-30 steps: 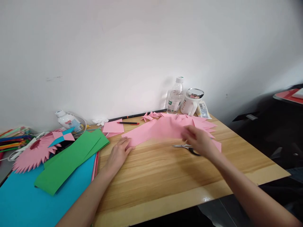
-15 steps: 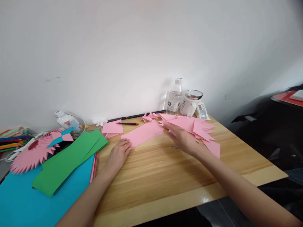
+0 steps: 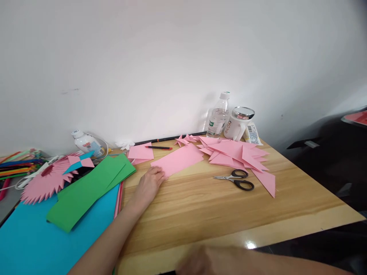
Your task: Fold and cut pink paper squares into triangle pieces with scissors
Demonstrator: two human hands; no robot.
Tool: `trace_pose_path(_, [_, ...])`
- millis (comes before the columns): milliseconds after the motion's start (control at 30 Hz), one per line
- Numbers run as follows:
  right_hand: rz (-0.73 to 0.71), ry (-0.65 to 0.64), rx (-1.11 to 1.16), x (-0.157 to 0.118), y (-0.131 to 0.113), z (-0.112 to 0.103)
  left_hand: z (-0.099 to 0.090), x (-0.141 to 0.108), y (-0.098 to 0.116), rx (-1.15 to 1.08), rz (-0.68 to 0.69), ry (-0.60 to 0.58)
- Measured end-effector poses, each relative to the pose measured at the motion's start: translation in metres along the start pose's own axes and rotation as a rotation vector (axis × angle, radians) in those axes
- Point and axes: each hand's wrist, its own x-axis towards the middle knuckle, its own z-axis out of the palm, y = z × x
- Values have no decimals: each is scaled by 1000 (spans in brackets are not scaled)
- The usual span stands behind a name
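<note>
A pink paper strip (image 3: pixel 180 158) lies on the wooden table, with several layers showing at its right end. My left hand (image 3: pixel 151 179) is on its near left corner, fingers bent together over the edge. The thumb's grip is partly hidden. At the table's front edge my right hand (image 3: pixel 197 259) is smeared by motion, so its fingers cannot be made out. Black-handled scissors (image 3: pixel 236 179) rest on the wood, blades toward the left. Behind them spreads a heap of folded pink paper pieces (image 3: pixel 232 152).
Green paper strips (image 3: pixel 88 191) lie on blue sheets (image 3: pixel 28 236) at the left, beside a pleated pink paper piece (image 3: pixel 48 181). A red-and-black pen (image 3: pixel 159 147) lies near the wall. A water bottle (image 3: pixel 218 116) and a white mug (image 3: pixel 237 124) stand at the back.
My right hand has left the pink pieces and come back to the table's front edge, uncovering the scissors. The left hand stays at the strip's corner. The view has shifted slightly.
</note>
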Motion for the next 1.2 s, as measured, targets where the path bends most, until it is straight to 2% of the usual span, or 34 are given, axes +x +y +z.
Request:
trace_pose_path(67, [71, 81, 68, -1, -10, 9, 1, 0, 1, 17, 3, -11])
trace_pose_path(167, [222, 210, -1, 2, 1, -1, 1, -1, 5, 50, -2, -19])
trace_pose_path(267, [378, 318, -307, 9, 14, -11, 0, -2, 8, 77, -20, -1])
trace_pose_path(300, [387, 296, -376, 11, 14, -10, 0, -3, 9, 82, -27, 10])
trace_pose_path(333, [318, 235, -386, 13, 12, -5, 0, -3, 9, 83, -33, 22])
trace_pose_path(400, [83, 48, -272, 15, 4, 9, 0, -3, 8, 78, -47, 55])
trace_pose_path(433, [33, 13, -238, 16, 0, 15, 0, -3, 7, 71, -54, 75])
trace_pose_path(500, [0, 17, -192, 14, -6, 21, 0, -3, 6, 53, -70, 127])
trace_pose_path(533, [30, 59, -198, 12, -6, 18, 0, -3, 6, 42, -80, 160])
trace_pose_path(600, [193, 210, -318, 4, 1, 3, -1, -2, 6, 16, -102, 232])
trace_pose_path(667, [452, 423, -443, -10, 16, -19, -2, -1, 7, -17, -127, 307])
trace_pose_path(733, [683, 542, -563, -31, 33, -41, -4, -1, 9, -56, -161, 382])
trace_pose_path(833, [982, 610, -732, -66, 52, -65, -6, -2, 13, -116, -223, 479])
trace_pose_path(933, [1094, 624, -717, -89, 60, -78, -8, -6, 21, -167, -256, 572])
trace_pose_path(1000, [1103, 664, -573, -94, 60, -82, -11, -8, 28, -208, -193, 636])
trace_pose_path(1067, [1032, 774, -418, -91, 57, -85, -15, -10, 36, -237, -34, 613])
trace_pose_path(1133, [868, 879, -396, -82, 51, -87, -18, -11, 43, -218, 148, 514])
trace_pose_path(1167, [763, 892, -458, -76, 48, -87, -19, -11, 46, -211, 239, 472])
trace_pose_path(1200, [662, 850, -548, -69, 44, -87, -20, -11, 48, -209, 323, 436])
